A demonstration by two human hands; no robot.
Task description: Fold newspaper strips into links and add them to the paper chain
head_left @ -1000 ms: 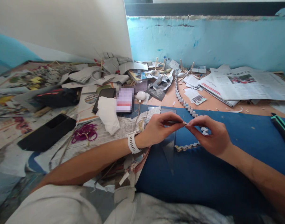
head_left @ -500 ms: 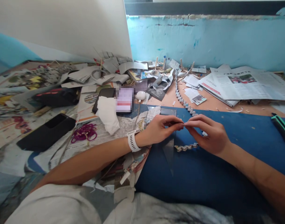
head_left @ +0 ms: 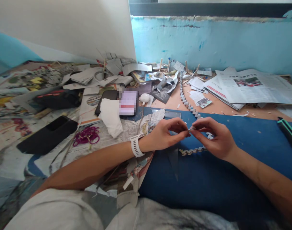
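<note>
My left hand (head_left: pixel 171 134) and my right hand (head_left: pixel 214 137) meet fingertip to fingertip above a blue mat (head_left: pixel 184 188). Between their pinched fingers sits a small greyish folded piece of paper (head_left: pixel 191 128), mostly covered by the fingertips. A long zigzag chain of folded paper (head_left: pixel 184 99) runs from the back of the table to behind my right hand. Its other end (head_left: pixel 190 151) lies on the mat below the hands. A clear triangular ruler (head_left: pixel 173 163) rests on the mat beneath my left hand.
Newspapers (head_left: pixel 258 86) lie at the back right, a green and black cutter (head_left: pixel 288 132) at the right edge. Leftward are a lit phone (head_left: pixel 128 103), white tissue (head_left: pixel 110 118), purple string (head_left: pixel 87 135), a black case (head_left: pixel 48 134) and heaps of paper scraps.
The fingertips of both hands have parted slightly, and the small folded paper between them now shows more. My right fingers have shifted a little, baring more of the chain behind them.
</note>
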